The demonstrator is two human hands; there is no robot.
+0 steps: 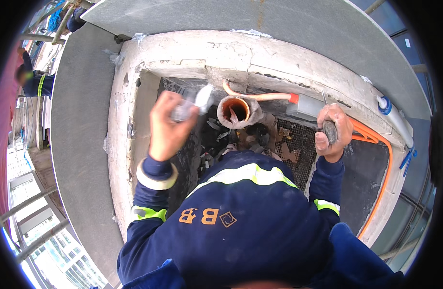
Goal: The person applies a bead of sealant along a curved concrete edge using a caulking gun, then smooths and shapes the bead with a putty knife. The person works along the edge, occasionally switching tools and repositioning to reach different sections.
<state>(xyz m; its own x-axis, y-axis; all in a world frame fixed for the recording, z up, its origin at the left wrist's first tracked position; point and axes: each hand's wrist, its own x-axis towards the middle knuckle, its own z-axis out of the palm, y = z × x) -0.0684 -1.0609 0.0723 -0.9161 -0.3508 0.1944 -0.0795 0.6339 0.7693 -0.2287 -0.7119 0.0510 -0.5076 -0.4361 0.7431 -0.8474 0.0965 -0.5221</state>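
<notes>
Raised over the left part of a concrete pit, my left hand (pixel 164 126) pinches a see-through plastic piece (pixel 183 111) with a white part; motion smears it, and I cannot name its kind. My right hand (pixel 341 126) is closed round a dark grey, rounded lump (pixel 330 131), beside a grey metal box (pixel 305 107). Between the hands stands an orange pipe (pixel 240 107) with clear plastic wrapped about its mouth. A pale orange hose (pixel 260 97) runs from the pit wall to the box.
Dark rubble (pixel 214 137) and a black grid mat (pixel 298 144) lie in the pit. Orange conduits (pixel 389 164) curve along its right side. A white-and-blue sealant tube (pixel 395 120) rests on the concrete rim (pixel 183 45). Another person's sleeve (pixel 43 85) shows at far left, near scaffold poles (pixel 43 241).
</notes>
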